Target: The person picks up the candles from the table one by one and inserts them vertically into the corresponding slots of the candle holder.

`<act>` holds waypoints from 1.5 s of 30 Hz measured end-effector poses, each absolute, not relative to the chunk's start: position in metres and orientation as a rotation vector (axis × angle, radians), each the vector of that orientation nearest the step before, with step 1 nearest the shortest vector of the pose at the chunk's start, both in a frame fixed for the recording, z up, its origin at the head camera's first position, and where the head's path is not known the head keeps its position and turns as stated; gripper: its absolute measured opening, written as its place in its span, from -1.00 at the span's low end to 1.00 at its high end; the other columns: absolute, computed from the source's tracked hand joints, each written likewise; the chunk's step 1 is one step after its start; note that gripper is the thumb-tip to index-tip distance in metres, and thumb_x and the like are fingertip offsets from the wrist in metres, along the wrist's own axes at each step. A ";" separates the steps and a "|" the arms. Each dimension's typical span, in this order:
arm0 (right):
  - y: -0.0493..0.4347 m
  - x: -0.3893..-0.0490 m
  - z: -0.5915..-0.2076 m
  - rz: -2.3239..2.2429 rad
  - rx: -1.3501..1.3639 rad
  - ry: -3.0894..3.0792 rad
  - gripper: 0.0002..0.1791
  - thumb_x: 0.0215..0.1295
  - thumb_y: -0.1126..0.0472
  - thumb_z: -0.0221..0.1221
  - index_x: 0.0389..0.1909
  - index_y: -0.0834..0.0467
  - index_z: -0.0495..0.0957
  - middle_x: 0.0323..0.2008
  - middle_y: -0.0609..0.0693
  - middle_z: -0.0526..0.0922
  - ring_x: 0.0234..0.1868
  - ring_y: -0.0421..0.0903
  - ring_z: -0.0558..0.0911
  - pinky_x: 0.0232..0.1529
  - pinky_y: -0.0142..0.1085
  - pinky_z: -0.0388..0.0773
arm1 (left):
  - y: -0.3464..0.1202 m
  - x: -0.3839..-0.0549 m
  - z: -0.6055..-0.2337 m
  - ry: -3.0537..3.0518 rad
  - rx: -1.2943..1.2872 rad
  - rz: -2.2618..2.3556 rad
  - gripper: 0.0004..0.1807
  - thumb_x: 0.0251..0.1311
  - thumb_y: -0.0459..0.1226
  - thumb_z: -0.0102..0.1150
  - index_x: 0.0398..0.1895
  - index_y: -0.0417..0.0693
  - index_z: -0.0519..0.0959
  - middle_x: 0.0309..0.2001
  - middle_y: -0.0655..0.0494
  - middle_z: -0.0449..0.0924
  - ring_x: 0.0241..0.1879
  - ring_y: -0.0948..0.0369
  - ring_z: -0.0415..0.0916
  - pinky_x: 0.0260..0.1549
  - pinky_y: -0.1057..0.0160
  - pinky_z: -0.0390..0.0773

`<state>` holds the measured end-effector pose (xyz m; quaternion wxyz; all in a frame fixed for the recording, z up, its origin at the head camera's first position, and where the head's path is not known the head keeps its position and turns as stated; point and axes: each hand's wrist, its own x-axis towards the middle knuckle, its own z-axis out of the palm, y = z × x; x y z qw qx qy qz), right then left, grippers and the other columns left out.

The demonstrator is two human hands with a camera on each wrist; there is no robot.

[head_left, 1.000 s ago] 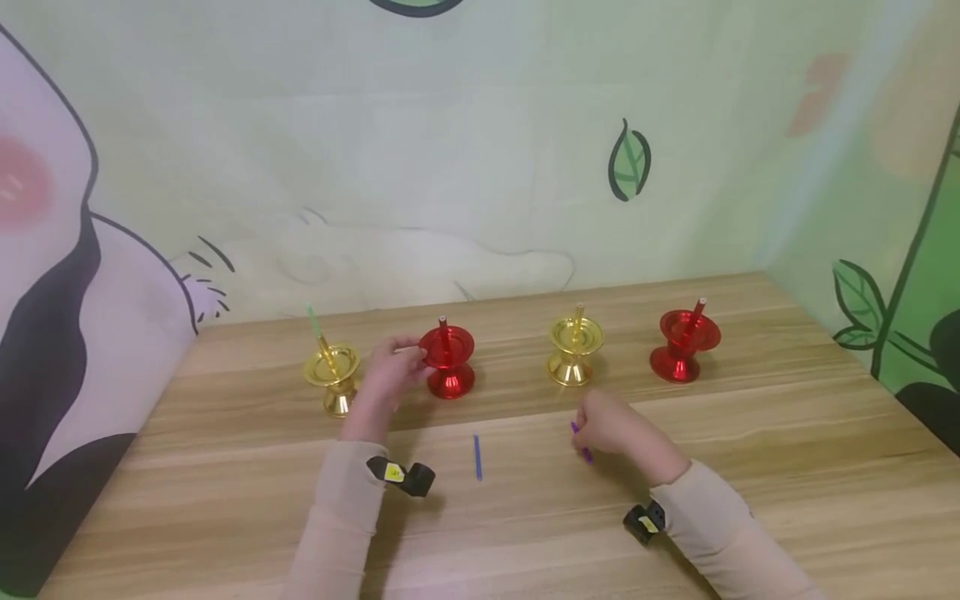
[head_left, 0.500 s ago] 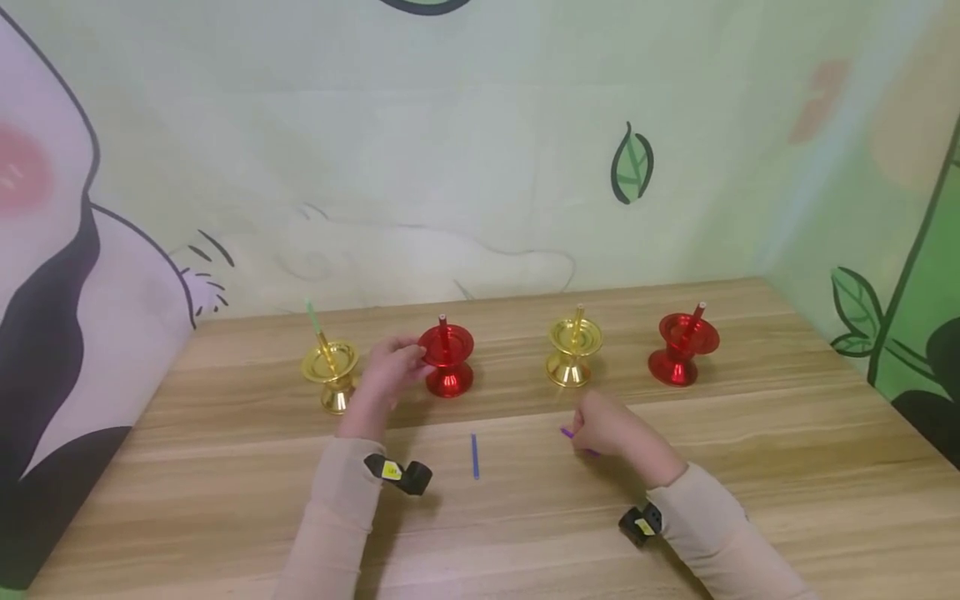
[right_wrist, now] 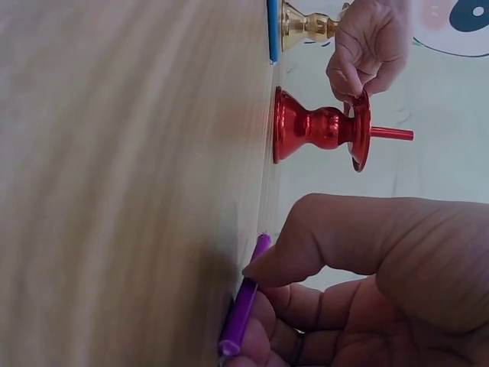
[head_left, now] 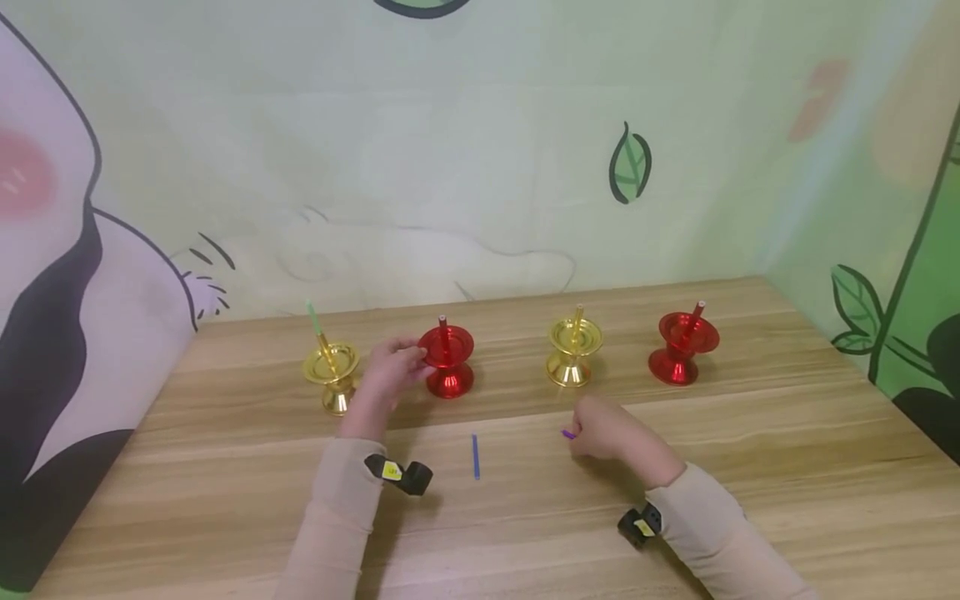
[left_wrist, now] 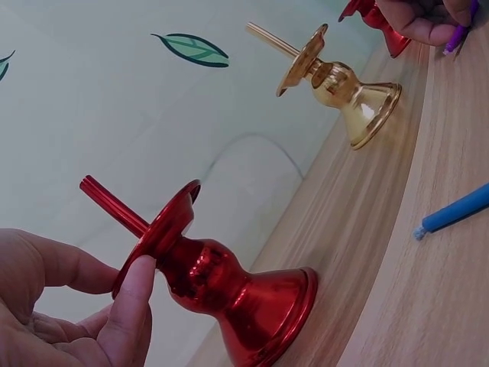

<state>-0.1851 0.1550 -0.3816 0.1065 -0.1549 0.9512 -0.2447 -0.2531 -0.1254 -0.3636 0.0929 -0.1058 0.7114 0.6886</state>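
Note:
With thumb and fingertips my left hand point(head_left: 388, 372) pinches the dish rim of a shiny red candle holder point(left_wrist: 237, 294), which stands upright on the table. A hollow stem rises from its dish with no candle in it. To the right and nearer me, my right hand point(head_left: 611, 431) grips a thin purple candle point(right_wrist: 243, 310) between thumb and fingers, low over the wood. Only one tip of that candle shows in the head view. A thin blue candle point(head_left: 476, 457) lies on the table between the hands.
Left of the left hand stands a gold candle holder point(head_left: 339, 400) with a pale green candle point(head_left: 314, 320) in its stem. Another gold holder point(head_left: 570, 371) and a second red one point(head_left: 675, 367) stand to the right. A printed cloth wall point(head_left: 480, 167) rises behind the table point(head_left: 517, 533).
The purple candle has turned in my right fingers; its visible tip now points more to the left and its lower end is hidden. My left hand keeps its pinch on the red holder.

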 end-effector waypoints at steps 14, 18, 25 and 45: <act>0.152 -0.185 -0.377 -0.736 -0.355 2.820 -0.61 -0.19 0.41 0.14 -0.84 0.02 0.15 -0.80 -0.17 0.15 -0.69 -0.21 0.22 -0.65 -0.45 0.13 | -0.127 -0.255 -0.367 2.120 -0.332 2.033 -0.58 0.36 -0.41 -0.09 0.26 -0.35 0.26 0.06 -0.23 0.41 -0.28 0.25 0.49 0.06 0.22 0.56; 0.152 -0.187 -0.377 -0.755 -0.339 2.829 -0.77 -0.16 0.42 0.16 -0.73 0.11 0.32 -0.71 -0.08 0.32 -0.61 -0.15 0.34 -0.60 -0.40 0.26 | -0.128 -0.255 -0.366 2.137 -0.309 2.035 -0.58 0.35 -0.42 -0.09 0.25 -0.39 0.26 0.05 -0.25 0.42 -0.28 0.25 0.50 0.07 0.20 0.56; 0.150 -0.188 -0.374 -0.842 -0.326 2.838 -0.88 -0.08 0.44 0.17 -0.50 0.22 0.44 -0.55 0.01 0.49 -0.48 -0.09 0.45 -0.48 -0.34 0.41 | -0.129 -0.254 -0.365 2.145 -0.311 2.045 -0.58 0.35 -0.43 -0.08 0.24 -0.40 0.27 0.05 -0.27 0.42 -0.31 0.27 0.51 -0.06 0.31 0.62; 0.120 -0.196 -0.349 -0.805 -0.550 2.932 -0.85 0.00 0.42 0.18 -0.61 0.19 0.43 -0.64 -0.06 0.40 -0.56 -0.17 0.35 -0.55 -0.39 0.31 | -0.128 -0.254 -0.366 2.152 -0.332 2.047 -0.61 0.33 -0.43 -0.05 0.21 -0.37 0.32 0.00 -0.22 0.44 -0.30 0.24 0.50 -0.08 0.31 0.63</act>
